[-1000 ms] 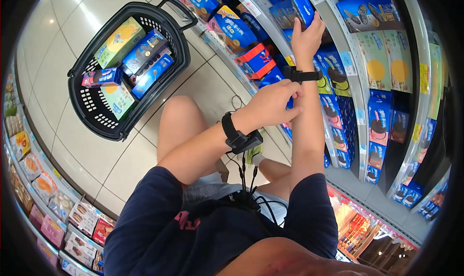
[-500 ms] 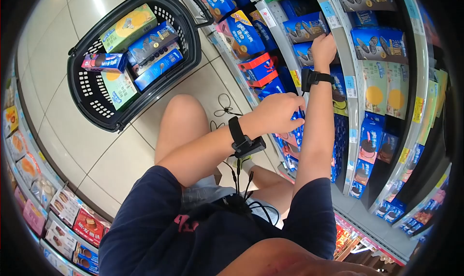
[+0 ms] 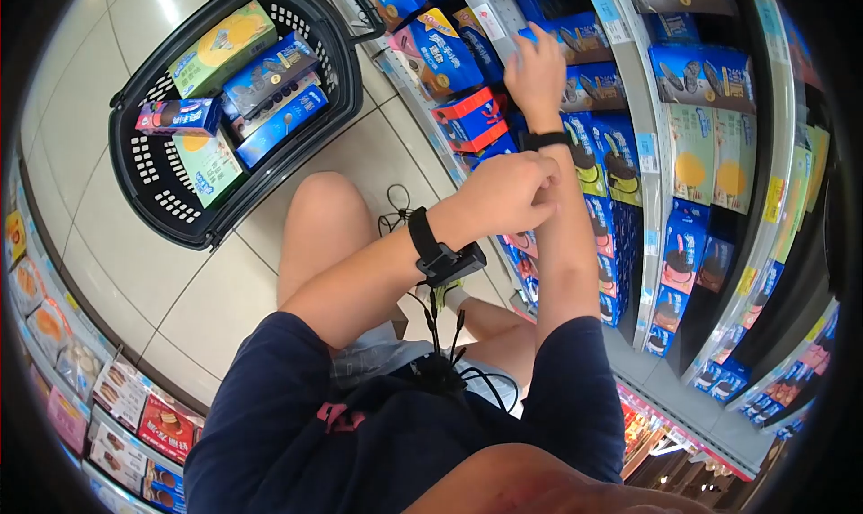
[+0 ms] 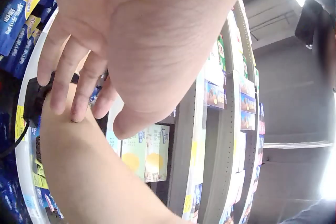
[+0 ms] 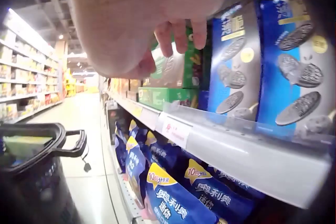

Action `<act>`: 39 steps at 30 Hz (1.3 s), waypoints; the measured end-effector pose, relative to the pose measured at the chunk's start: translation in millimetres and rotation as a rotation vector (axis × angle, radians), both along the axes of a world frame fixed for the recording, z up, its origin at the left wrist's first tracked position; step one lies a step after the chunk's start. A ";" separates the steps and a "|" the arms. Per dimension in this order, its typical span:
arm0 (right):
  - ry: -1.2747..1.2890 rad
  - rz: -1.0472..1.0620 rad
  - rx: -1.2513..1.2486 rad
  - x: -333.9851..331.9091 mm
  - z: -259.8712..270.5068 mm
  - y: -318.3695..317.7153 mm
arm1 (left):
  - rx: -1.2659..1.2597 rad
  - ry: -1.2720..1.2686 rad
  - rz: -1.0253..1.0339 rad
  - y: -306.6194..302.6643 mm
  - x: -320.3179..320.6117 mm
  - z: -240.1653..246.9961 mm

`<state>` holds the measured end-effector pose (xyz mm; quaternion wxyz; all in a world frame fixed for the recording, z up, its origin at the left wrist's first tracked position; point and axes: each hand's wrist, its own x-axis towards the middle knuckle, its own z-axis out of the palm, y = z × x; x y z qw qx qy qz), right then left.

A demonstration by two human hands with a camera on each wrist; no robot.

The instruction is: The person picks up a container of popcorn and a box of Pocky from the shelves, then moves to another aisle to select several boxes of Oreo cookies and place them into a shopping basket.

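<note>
My right hand is over the front edge of a shelf in the head view, its fingers spread and nothing seen in them. Behind it stand blue-and-grey cookie boxes. In the right wrist view the right hand has loosely bent fingers, beside two upright cookie boxes and a green box. My left hand lies across the right forearm with relaxed fingers. Its fingers hang over that forearm in the left wrist view, where the left hand holds nothing.
A black shopping basket on the tiled floor holds several boxes, green, blue and purple. Blue cookie packs fill the lower shelf. A clear-fronted shelf rail runs before the cookie boxes. More shelves stand opposite.
My right hand has come away from the blue-and-grey cookie box that it touched, and moved left along the shelf edge. The left hand stays near the right forearm.
</note>
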<state>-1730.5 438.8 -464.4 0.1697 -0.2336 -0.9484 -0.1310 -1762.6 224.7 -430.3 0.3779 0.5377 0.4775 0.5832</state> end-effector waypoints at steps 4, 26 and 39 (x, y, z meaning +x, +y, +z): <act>-0.054 -0.048 0.154 -19.5 -21.5 32.5 | -0.013 0.005 0.025 -2.5 -10.6 7.4; -0.940 -0.446 0.279 -45.8 -3.8 58.7 | -0.088 0.086 0.044 3.5 -26.8 -3.3; -0.820 -0.388 0.212 -13.2 -9.7 60.1 | -0.089 0.118 0.039 0.4 -28.5 -2.2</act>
